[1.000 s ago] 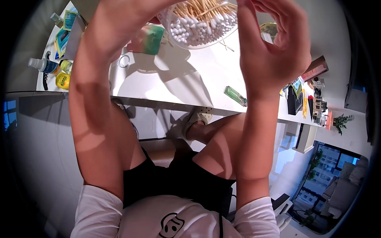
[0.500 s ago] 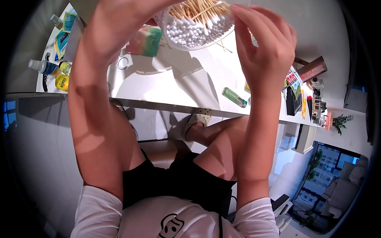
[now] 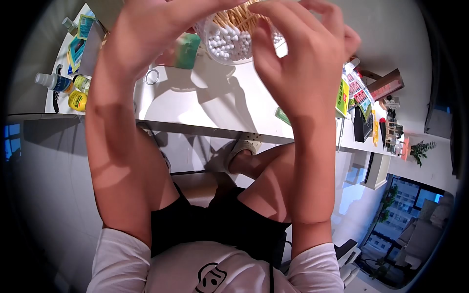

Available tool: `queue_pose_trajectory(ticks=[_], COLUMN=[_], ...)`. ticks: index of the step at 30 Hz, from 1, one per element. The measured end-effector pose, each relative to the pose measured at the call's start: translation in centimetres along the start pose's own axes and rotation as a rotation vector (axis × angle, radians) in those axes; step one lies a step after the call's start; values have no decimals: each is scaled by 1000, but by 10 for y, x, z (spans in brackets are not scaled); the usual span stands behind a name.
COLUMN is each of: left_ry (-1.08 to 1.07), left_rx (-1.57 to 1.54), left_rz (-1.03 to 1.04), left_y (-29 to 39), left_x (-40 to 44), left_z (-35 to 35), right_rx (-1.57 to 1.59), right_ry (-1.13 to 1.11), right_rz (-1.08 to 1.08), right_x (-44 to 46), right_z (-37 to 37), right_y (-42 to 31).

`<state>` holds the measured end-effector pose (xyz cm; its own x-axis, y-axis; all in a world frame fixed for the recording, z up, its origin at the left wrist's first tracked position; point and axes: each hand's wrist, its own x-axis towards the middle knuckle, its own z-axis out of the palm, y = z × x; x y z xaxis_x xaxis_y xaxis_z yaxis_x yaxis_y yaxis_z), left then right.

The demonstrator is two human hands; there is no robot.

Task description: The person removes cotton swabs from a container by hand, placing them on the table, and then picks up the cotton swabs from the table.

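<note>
At the top edge, my left hand [image 3: 163,22] grips a clear round container [image 3: 209,49] tilted towards me; its fingers are partly out of frame. Cotton swabs [image 3: 228,43] pack the container, white tips facing me and wooden sticks behind. My right hand [image 3: 305,46] is over the container's right part, covering some swabs. Its thumb and index finger bend together at the sticks; whatever is between them is hidden. The other fingers are curled loosely. Behind the container, a green and pink box [image 3: 183,51] rests on the white desk [image 3: 171,105].
Bottles, including a yellow one [image 3: 77,101] and a spray bottle [image 3: 53,82], stand at the desk's left. A ring-shaped item [image 3: 152,76] lies near my left forearm. Right of my right wrist are a green-yellow box [image 3: 342,97], a black box [image 3: 362,124] and a potted plant [image 3: 421,152].
My right hand has moved left from the container's right rim to over the swabs, now covering part of them. The left hand still holds the container, which has shifted slightly.
</note>
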<state>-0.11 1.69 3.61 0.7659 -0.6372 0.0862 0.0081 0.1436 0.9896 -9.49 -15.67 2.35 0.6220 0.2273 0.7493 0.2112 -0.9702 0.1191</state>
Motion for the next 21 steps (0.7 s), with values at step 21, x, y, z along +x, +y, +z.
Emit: queue_pose_trajectory(ticks=[21], left_ry=[-18], left_rx=[70], left_rz=[162], left_y=[-20], left_x=[5], left_z=[-6], right_rx=[-127], right_ry=[-15], right_rz=[106], right_x=[-2], right_z=[12], right_y=[0])
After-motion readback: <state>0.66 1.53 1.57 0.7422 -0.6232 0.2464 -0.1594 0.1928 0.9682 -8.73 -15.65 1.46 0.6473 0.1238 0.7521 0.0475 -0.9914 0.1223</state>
